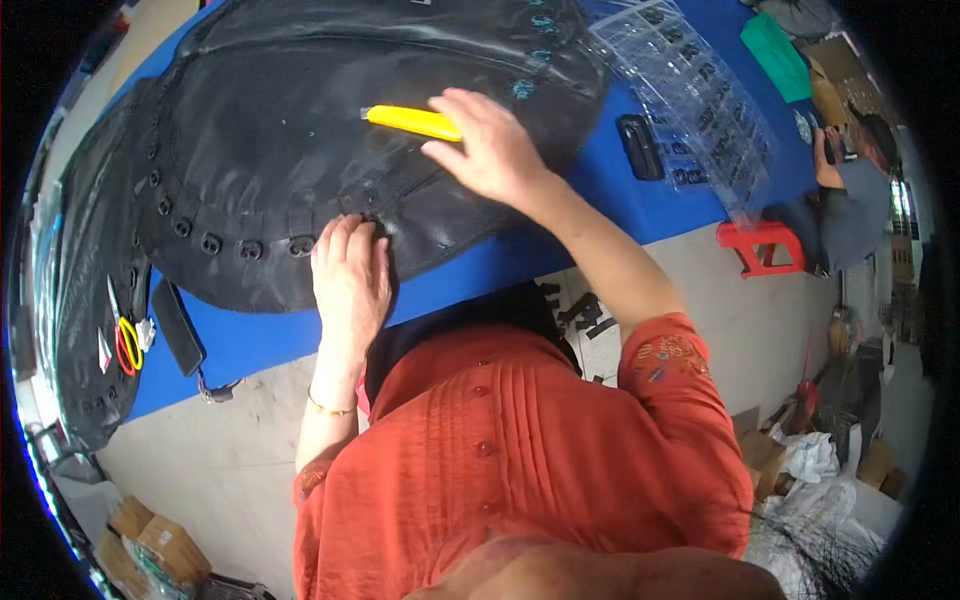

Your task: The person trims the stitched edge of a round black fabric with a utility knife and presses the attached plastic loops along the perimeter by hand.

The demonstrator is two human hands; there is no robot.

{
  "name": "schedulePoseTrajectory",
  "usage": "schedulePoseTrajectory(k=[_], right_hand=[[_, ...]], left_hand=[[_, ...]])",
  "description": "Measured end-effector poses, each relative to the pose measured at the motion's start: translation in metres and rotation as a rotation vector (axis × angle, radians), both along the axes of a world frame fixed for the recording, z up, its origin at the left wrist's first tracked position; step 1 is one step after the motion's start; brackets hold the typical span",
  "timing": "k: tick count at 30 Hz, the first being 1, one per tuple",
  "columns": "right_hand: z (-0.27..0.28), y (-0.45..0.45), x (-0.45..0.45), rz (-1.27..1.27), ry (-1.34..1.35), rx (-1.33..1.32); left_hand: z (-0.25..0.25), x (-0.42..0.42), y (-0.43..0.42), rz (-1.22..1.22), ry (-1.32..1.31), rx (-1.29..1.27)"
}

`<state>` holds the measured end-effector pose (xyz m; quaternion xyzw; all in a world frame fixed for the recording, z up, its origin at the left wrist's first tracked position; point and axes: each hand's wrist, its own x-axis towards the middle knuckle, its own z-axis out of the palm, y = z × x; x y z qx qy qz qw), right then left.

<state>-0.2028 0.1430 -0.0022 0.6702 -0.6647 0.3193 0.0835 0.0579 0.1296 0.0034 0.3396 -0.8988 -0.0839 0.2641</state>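
A large black sheet-like cover (270, 120) with a stitched, curved border lies across the table. Along that border runs a row of small black plastic clips (250, 249). My left hand (350, 275) rests palm down on the border just right of the last plainly visible clip, fingers side by side and thumb a little apart; what lies under its fingertips is hidden. Over the middle of the cover, my right hand (490, 145) is closed around the rear end of a yellow utility knife (410, 121), its tip pointing left. Teal thread bits (522, 89) lie on the cover.
A blue table (430, 295) carries yellow-handled scissors (128, 345) and a dark flat case (178, 325) at left. Bagged black parts (690, 90), a black case (640, 147) and a red stool (762, 248) are at right. Another person (850, 195) is at far right.
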Motion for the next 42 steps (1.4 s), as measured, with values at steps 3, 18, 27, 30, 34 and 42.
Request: schedulePoseTrajectory(k=[3,18,27,30,34,42], right_hand=[[-0.010,-0.004,0.002,0.035,0.027,-0.008],[-0.043,-0.020,-0.064,-0.120,-1.151,-0.458],[-0.044,-0.020,-0.066,-0.092,-1.162,-0.405],[-0.043,-0.021,-0.066,-0.100,-1.149,-0.377],[-0.042,-0.020,-0.065,-0.125,-1.107,-0.357],[-0.040,-0.018,-0.066,-0.120,-1.181,-0.356]], left_hand=[[-0.005,0.003,0.005,-0.007,0.019,0.003],[0.007,-0.079,-0.049,-0.092,-0.179,-0.073],[0.007,-0.013,-0.084,0.213,0.303,0.584],[0.011,0.015,-0.080,0.315,0.262,0.804],[0.014,0.022,-0.066,0.329,0.628,0.990],[0.035,-0.051,-0.005,-0.352,0.733,1.085]])
